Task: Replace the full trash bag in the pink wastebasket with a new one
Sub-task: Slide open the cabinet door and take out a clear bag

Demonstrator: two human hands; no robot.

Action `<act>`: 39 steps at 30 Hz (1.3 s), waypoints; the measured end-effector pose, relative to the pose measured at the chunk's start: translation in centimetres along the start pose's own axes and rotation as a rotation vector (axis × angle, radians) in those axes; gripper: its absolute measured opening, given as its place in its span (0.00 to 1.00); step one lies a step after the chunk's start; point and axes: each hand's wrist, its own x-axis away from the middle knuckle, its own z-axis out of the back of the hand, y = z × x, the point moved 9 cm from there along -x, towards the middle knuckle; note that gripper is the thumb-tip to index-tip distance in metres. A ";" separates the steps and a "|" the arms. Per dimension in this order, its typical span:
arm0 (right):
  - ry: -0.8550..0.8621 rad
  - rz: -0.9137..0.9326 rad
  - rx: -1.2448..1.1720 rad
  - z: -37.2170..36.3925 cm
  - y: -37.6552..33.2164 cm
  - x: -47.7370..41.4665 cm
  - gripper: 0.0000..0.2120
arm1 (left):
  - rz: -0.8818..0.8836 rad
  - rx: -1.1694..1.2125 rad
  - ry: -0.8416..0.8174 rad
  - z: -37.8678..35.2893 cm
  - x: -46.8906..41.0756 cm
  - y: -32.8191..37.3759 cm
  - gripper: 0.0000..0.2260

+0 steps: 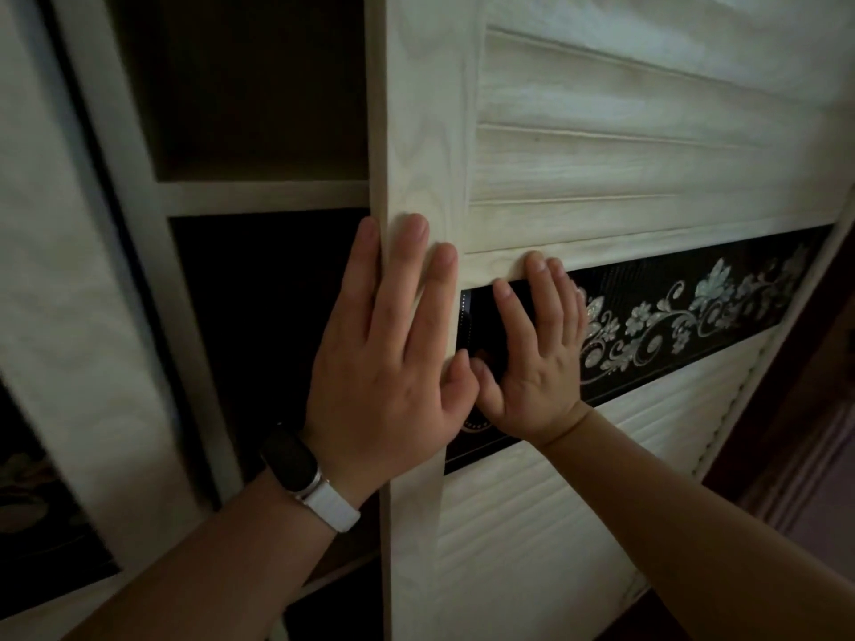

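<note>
Neither the pink wastebasket nor any trash bag is in view. I face a pale wooden sliding wardrobe door (pixel 430 131) with slats and a black floral glass band (pixel 694 312). My left hand (pixel 393 353), a dark band with a white strap on its wrist, lies flat on the door's left edge, fingers spread, one finger curled round the edge. My right hand (pixel 536 353) presses flat on the black band just beside it, thumbs nearly touching. Neither hand holds anything.
Left of the door the wardrobe stands open, showing dark shelf compartments (pixel 259 85) split by a pale shelf board (pixel 259 196). Another pale door panel (pixel 69 270) stands at the far left. A dark wooden frame (pixel 809 386) borders the right side.
</note>
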 end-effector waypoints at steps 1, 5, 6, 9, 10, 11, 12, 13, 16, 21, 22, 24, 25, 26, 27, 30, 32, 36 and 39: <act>-0.001 -0.001 0.001 0.0 0.9 0.2 0.30 | -0.001 0.006 -0.001 -0.8 -0.3 0.5 0.32; -0.013 0.005 0.012 0.1 5.0 0.9 0.30 | -0.018 0.011 0.007 -4.0 -1.5 2.8 0.31; -0.017 0.001 0.010 0.1 6.2 1.1 0.30 | -0.016 0.012 0.003 -4.9 -1.9 3.3 0.31; -0.019 -0.002 0.009 0.1 9.4 1.7 0.29 | -0.026 0.011 0.001 -7.4 -2.8 5.1 0.32; -0.020 0.000 0.009 0.2 10.4 1.9 0.29 | -0.027 0.007 0.000 -8.2 -3.1 5.6 0.32; -0.021 0.001 0.009 0.2 11.4 2.1 0.29 | -0.019 0.002 -0.004 -8.9 -3.3 6.1 0.32; -0.022 0.002 0.009 0.2 12.3 2.3 0.29 | -0.005 -0.006 -0.008 -9.7 -3.6 6.5 0.32; -0.022 0.002 0.009 0.2 13.2 2.4 0.29 | 0.010 -0.020 -0.012 -10.4 -3.8 6.9 0.33; -0.025 0.003 0.010 0.1 15.6 2.9 0.30 | 0.032 -0.076 -0.025 -12.4 -4.5 8.1 0.33; -0.016 0.000 0.006 0.1 18.7 3.5 0.30 | 0.027 -0.078 -0.019 -14.8 -5.4 9.8 0.33; -0.014 -0.002 0.006 0.1 19.2 3.6 0.30 | 0.026 -0.070 -0.019 -15.2 -5.6 10.0 0.33; -0.014 -0.005 0.005 0.2 20.2 3.8 0.30 | 0.024 -0.068 -0.021 -16.1 -6.0 10.6 0.33; -0.017 -0.006 0.004 0.2 20.7 3.9 0.30 | 0.023 -0.071 -0.022 -16.4 -6.1 10.9 0.33; -0.022 -0.007 0.001 0.3 21.2 3.9 0.30 | 0.021 -0.076 -0.023 -16.8 -6.3 11.2 0.33; -0.029 -0.008 -0.006 0.3 21.6 4.0 0.30 | 0.019 -0.082 -0.024 -17.2 -6.5 11.6 0.33; -0.065 -0.013 -0.035 0.7 22.7 4.2 0.29 | 0.006 -0.095 -0.022 -18.1 -7.1 12.5 0.33; -0.097 0.008 -0.052 1.0 23.2 4.3 0.28 | -0.006 -0.099 -0.012 -18.4 -7.2 12.7 0.32; -0.163 0.026 -0.084 1.6 23.1 4.2 0.28 | -0.027 -0.114 -0.023 -18.2 -7.2 12.7 0.31; -0.217 -0.014 -0.111 2.0 22.7 4.0 0.27 | -0.032 -0.121 -0.047 -18.1 -7.1 12.7 0.31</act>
